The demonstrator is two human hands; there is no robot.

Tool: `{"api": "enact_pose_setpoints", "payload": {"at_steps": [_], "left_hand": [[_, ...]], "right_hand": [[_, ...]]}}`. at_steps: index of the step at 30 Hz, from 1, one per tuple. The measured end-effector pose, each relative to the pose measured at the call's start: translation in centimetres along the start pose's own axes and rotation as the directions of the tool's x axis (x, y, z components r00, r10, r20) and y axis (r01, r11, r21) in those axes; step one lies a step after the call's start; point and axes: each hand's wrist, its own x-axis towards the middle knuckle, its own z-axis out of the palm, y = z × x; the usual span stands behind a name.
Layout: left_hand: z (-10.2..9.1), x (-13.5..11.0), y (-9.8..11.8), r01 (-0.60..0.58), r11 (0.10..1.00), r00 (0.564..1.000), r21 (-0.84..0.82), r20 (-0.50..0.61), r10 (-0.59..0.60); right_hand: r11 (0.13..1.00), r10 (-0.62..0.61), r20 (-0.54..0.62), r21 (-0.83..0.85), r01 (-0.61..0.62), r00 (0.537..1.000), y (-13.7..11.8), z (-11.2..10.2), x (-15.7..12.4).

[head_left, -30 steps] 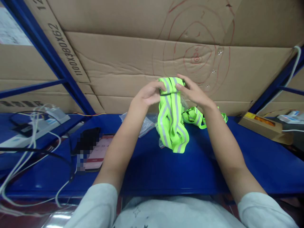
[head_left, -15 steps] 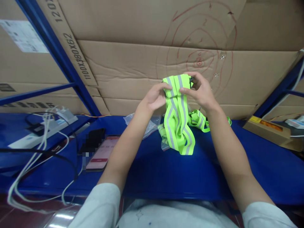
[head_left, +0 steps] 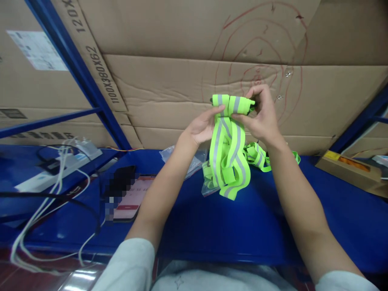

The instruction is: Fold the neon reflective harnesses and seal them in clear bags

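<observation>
A neon yellow-green reflective strap (head_left: 229,153) with grey stripes hangs in folded loops above the blue shelf (head_left: 212,226). My left hand (head_left: 202,127) pinches its top fold from the left, fingers closed on the band. My right hand (head_left: 261,115) grips the top right end, fingers curled round it. The strap's lower loops rest on the shelf over a clear plastic bag (head_left: 188,159). More of the same strap (head_left: 260,157) trails behind my right wrist.
A phone (head_left: 131,198) lies on the shelf at left, beside a power strip (head_left: 57,163) with white and black cables. Cardboard boxes (head_left: 182,81) form the wall behind. A small brown box (head_left: 348,171) sits at the right. Blue rack posts stand on both sides.
Both hands have lifted the strap's top a little and shifted right. My right hand has curled further round the top end, folding it over.
</observation>
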Motion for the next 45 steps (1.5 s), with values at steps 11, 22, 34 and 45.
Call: {"api": "enact_pose_setpoints", "payload": {"at_steps": [11,22,34,45], "left_hand": [[0.5,-0.7,0.9,-0.027,0.997,0.991,0.076,-0.131,0.037],[0.7,-0.6,0.2,-0.043,0.963,0.995,0.265,-0.070,0.064],[1.9,-1.4,0.3,-0.107,0.924,0.991,0.367,-0.040,0.130],[1.2,-1.8,0.5,-0.165,0.867,0.986,0.471,0.073,0.148]], "right_hand": [[0.948,-0.131,0.182,-0.266,0.177,0.975,-0.2,0.6,-0.4],[0.982,0.191,0.414,-0.073,-0.177,0.890,-0.8,-2.6,-0.5],[0.986,0.149,0.270,0.032,-0.163,0.951,-1.1,-1.8,-0.3],[0.804,0.410,0.132,0.415,-0.426,0.902,-0.3,-0.5,-0.3]]}}
